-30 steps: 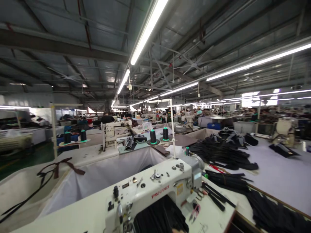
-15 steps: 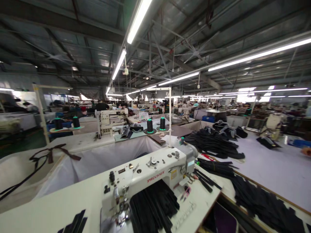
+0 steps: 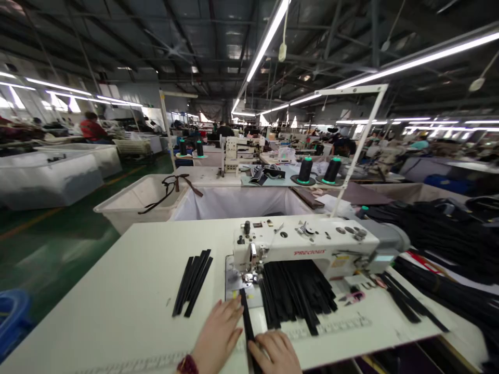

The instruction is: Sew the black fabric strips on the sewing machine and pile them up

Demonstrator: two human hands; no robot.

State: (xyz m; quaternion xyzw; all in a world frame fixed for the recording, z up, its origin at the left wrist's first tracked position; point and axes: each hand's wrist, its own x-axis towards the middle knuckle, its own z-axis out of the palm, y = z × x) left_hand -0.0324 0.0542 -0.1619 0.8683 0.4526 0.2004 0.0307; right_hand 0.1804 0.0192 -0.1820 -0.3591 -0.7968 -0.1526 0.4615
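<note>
A narrow black fabric strip (image 3: 247, 318) runs from the presser foot (image 3: 249, 277) of a white sewing machine (image 3: 304, 241) towards me. My left hand (image 3: 219, 332) lies at the strip's left side, fingers stretched forward and fingertips at its edge close to the needle plate (image 3: 237, 291). Nearer to me, my right hand (image 3: 276, 352) has its fingers curled onto the strip's lower part. Under the machine arm, right of the needle, lies a thick pile of black strips (image 3: 298, 291). Several more strips (image 3: 193, 280) rest on the table at the left.
Pink-handled scissors (image 3: 355, 297) and loose black strips (image 3: 405, 298) lie right of the machine. A printed ruler scale (image 3: 335, 326) runs along the table's front. Behind the table stand a white-lined bin (image 3: 241, 202) and two black thread cones (image 3: 306, 169). Black pieces are heaped at far right.
The view has turned left and down towards the table. Both my hands have come into sight, at a black strip by the needle.
</note>
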